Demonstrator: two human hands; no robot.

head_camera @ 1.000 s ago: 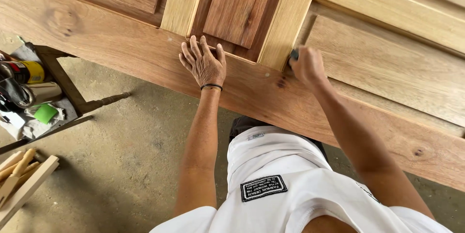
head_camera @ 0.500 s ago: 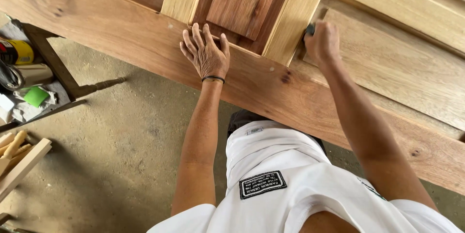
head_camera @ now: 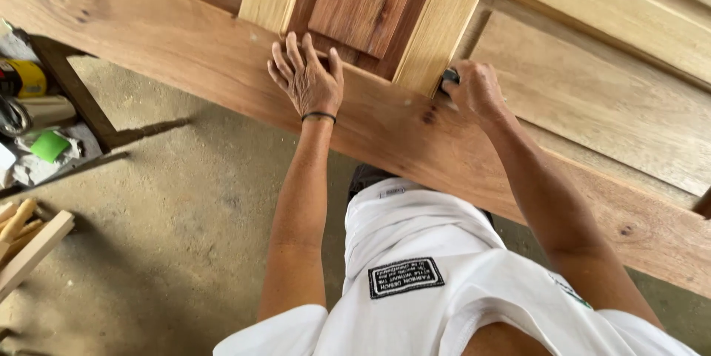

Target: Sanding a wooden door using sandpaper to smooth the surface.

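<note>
A large panelled wooden door (head_camera: 185, 38) lies flat across the upper part of the view, with raised reddish and pale panels. My left hand (head_camera: 305, 78) rests flat on its lower rail, fingers spread, a dark band on the wrist. My right hand (head_camera: 474, 89) is closed around a small dark sanding block (head_camera: 449, 76), pressed at the corner where a pale upright meets the lower rail.
A low wooden stand (head_camera: 74, 89) at the left holds a yellow can (head_camera: 26, 77), rags and a green pad (head_camera: 50, 145). Loose wooden sticks (head_camera: 29, 241) lie on the concrete floor (head_camera: 170, 230) at the lower left. A dark knot (head_camera: 429, 115) marks the rail.
My right hand slid the block up along the upright, then back down to the corner by the rail. My left hand stayed flat on the rail. The view shifted slightly.
</note>
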